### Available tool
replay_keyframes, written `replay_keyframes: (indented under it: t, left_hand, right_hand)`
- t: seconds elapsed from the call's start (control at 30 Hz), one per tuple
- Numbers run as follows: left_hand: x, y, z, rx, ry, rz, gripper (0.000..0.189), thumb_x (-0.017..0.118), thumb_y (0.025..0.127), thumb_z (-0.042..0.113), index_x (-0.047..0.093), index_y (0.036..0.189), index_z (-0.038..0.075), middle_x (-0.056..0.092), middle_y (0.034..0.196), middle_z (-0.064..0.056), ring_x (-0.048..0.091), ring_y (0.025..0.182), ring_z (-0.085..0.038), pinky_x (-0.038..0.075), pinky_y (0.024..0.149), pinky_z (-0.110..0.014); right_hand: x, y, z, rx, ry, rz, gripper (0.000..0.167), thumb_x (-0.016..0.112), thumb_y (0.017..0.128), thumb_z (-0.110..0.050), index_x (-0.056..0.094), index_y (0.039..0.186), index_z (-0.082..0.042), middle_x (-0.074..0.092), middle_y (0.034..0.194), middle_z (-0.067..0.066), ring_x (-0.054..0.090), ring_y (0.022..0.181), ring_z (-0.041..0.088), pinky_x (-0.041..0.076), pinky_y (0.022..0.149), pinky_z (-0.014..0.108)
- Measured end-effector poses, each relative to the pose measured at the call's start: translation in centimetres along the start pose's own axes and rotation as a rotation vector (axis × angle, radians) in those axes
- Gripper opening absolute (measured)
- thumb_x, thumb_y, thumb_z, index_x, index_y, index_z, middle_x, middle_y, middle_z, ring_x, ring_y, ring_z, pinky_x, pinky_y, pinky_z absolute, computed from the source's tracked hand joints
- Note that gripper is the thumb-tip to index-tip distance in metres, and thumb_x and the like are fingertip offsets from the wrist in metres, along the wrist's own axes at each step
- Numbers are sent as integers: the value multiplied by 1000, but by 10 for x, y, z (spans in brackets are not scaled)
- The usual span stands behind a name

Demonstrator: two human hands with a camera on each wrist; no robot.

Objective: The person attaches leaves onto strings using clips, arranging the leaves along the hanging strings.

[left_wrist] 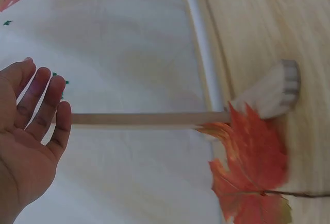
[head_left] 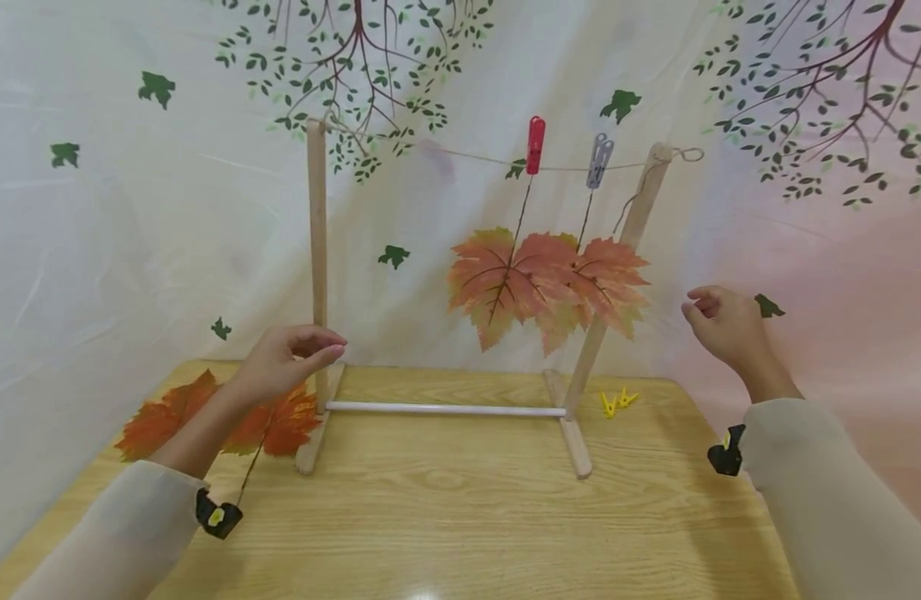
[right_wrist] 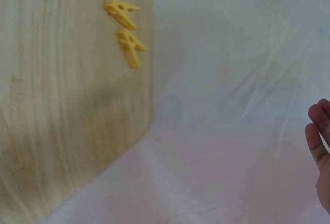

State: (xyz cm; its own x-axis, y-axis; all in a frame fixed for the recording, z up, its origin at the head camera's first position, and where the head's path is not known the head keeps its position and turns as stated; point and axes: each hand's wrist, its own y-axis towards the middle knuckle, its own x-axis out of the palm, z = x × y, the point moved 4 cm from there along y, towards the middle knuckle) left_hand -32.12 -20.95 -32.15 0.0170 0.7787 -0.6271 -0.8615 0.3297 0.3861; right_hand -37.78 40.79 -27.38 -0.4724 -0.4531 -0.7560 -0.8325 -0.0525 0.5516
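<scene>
Here's the pale backdrop, filling everything behind both sets of fingers, with printed branches above them. Below the fingers spreads the wood-grained table, and up from it rises the wooden stand: one post just behind the left fingertips, the other left of the right fingertips, a white rod running low between the two hands. Contact between the left fingers and that post? Can't tell.

Now the leaves! The orange-red leaves lie on the table below and left of the left fingertips, partly under the forearm. The hanging leaves are up between the hands, nearer the right fingertips but clear of them, stems reaching upward.

And the hands: the left hand is in the air, fingers loosely bent, gripping nothing. The right hand is up too, fingers softly curled, nothing in them either.

Higher than all the fingertips, the cord stretches from post to post, carrying a red clothespin and, closer to the right fingers, a grey clothespin. Two small yellow clothespins lie on the table, below and left of the right fingertips.
</scene>
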Motion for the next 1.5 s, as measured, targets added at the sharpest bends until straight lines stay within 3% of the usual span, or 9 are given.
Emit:
replay_keyframes:
  t: [0.13,0.3,0.43,0.6,0.77,1.07,1.27,1.5]
  left_hand:
    - [1,-12,-17,-13,4,-19,22,66,102,21,75,113,4,76,101,-8,70,87,-21,57,75,-26]
    - [4,-31,-42,-67,37,-44,25,65,103,24,75,114,5,76,102,-9,68,83,-14,56,69,-28]
    - [3,-46,-60,-83,91,-66,25,66,103,24,75,114,3,76,101,-9,70,82,-18,55,67,-28]
    - [-2,-63,-78,-42,163,-105,20,66,102,18,76,111,3,76,100,-7,72,86,-25,57,72,-29]
    - [-7,-77,-93,22,231,-146,16,69,100,16,76,110,6,75,97,0,68,85,-9,58,74,-31]
    - [-17,-99,-115,-47,254,-256,17,73,97,18,75,111,9,74,101,4,67,89,-4,57,74,-28]
    - [-20,-111,-122,-12,260,-254,16,76,94,16,75,109,9,75,101,3,67,88,-4,56,73,-28]
    - [-18,-120,-126,13,219,-281,19,78,92,17,75,108,6,75,103,-2,68,89,-6,57,72,-28]
  right_hand:
    - [16,-12,10,12,8,-22,34,59,102,-19,66,119,9,70,100,30,68,88,44,53,69,46]
    - [38,-25,19,-18,5,-69,33,61,101,-17,65,118,11,70,97,31,69,86,45,55,72,58]
    - [55,-34,24,-46,13,-94,31,64,100,-15,65,115,12,71,93,28,69,83,44,55,72,59]
    - [76,-48,32,-27,34,-127,32,65,100,-16,66,115,12,72,91,27,69,82,42,56,71,57]
    - [97,-60,40,7,32,-181,35,65,101,-20,65,118,11,72,94,27,69,85,42,56,76,58]
    - [125,-74,39,18,69,-310,41,66,101,-20,61,126,12,66,107,35,69,91,45,56,79,59]
    - [139,-83,42,43,83,-363,38,67,100,-15,62,127,11,66,111,37,70,92,46,57,77,57]
    - [151,-88,44,43,76,-416,47,65,102,-25,59,134,9,65,115,37,63,105,52,54,83,61]
